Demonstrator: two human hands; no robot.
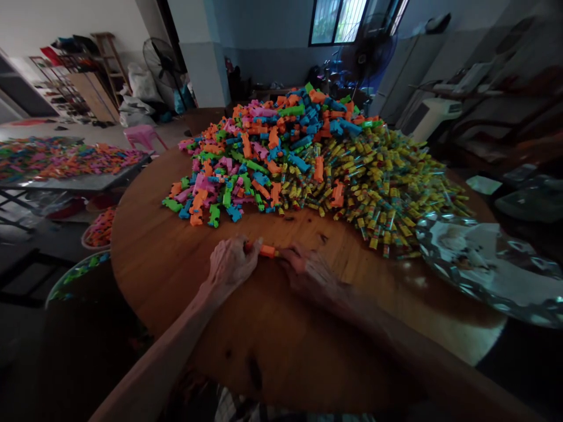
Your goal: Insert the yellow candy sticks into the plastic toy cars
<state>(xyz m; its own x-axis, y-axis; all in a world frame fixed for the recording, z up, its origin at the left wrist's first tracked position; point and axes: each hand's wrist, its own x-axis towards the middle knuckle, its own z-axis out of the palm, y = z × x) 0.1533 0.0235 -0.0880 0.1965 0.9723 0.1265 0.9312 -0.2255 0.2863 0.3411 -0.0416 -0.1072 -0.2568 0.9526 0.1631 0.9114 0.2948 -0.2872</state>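
Note:
My left hand [233, 258] is closed on one end of an orange toy piece [267, 251] just above the wooden table [176, 293]. At the other end of the piece, my right hand [303, 266] pinches a small yellowish part, mostly hidden by the fingers. Beyond both hands lies a tall heap of orange, blue, green and pink toy pieces [226, 176]. It runs into a pile of small yellow-labelled tubes [382, 176] at the right.
A shiny-rimmed tray [497, 264] sits on the table's right side. At the left are another table of colourful pieces [79, 161], a pink stool [143, 136] and filled tubs [99, 228]. Fans [162, 61] stand farther back.

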